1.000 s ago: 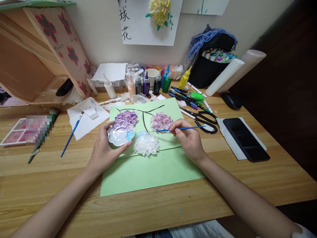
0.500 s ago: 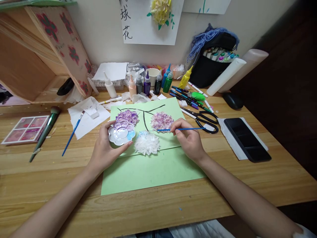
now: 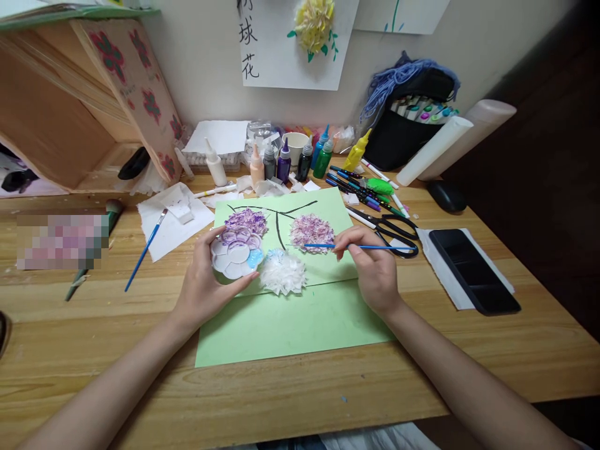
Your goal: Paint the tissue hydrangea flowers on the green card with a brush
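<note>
My left hand point(image 3: 206, 278) is closed round the rim of a white flower-shaped paint palette point(image 3: 233, 255), which has purple stains and light blue paint in its wells. In my right hand point(image 3: 368, 262) a thin blue paintbrush point(image 3: 323, 245) is pinched, lying nearly level with its tip pointing left. A green paper sheet point(image 3: 290, 325) lies below both hands, with black branch lines drawn on it. On it sit a purple crumpled-paper flower point(image 3: 248, 220), partly behind the palette, a pinkish-purple flower point(image 3: 312, 231), and a white flower point(image 3: 284, 275) with a touch of blue near its top.
Several paint bottles point(image 3: 284, 164) stand along the back. Black scissors point(image 3: 398, 228) and markers point(image 3: 354, 187) lie right of the sheet, with a phone point(image 3: 473, 269) beyond. Another blue brush point(image 3: 145, 250) rests on torn white paper point(image 3: 197, 225) at left.
The whole view has shifted slightly. My right hand with the paintbrush has moved a little to the right, away from the white flower. The palette stays in my left hand.
</note>
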Tool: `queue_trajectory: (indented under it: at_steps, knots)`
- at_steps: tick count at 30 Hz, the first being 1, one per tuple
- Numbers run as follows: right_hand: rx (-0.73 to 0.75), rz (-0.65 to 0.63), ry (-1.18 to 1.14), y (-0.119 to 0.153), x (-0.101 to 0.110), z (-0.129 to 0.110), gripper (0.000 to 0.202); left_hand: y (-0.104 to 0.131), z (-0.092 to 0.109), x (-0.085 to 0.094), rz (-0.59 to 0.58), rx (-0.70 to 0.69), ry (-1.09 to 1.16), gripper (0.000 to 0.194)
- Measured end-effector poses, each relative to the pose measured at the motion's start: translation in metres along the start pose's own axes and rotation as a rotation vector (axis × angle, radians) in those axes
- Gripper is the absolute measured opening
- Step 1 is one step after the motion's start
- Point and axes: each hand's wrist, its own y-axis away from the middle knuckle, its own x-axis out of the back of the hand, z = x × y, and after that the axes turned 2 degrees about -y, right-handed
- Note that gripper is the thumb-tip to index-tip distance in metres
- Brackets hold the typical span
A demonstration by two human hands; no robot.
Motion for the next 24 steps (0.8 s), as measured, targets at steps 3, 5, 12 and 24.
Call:
queue_trajectory:
  at_steps: [3,5,12,24]
  knots:
    - [0.015,-0.025,-0.12,0.004,-0.004,-0.007,0.023,0.003,0.003,0.001,0.033,-0.111,-0.026,0.085]
    - [0.048,-0.1,-0.109,0.008,-0.006,-0.012,0.024,0.005,0.003,0.001,0.057,-0.181,-0.035,0.088]
    - [0.17,-0.273,0.105,0.015,-0.008,-0.017,0.022,0.006,0.003,0.001,0.091,-0.277,-0.019,0.09]
    - [0.168,-0.166,0.091,0.012,-0.009,-0.016,0.022,0.004,0.002,0.001,0.061,-0.227,-0.041,0.086]
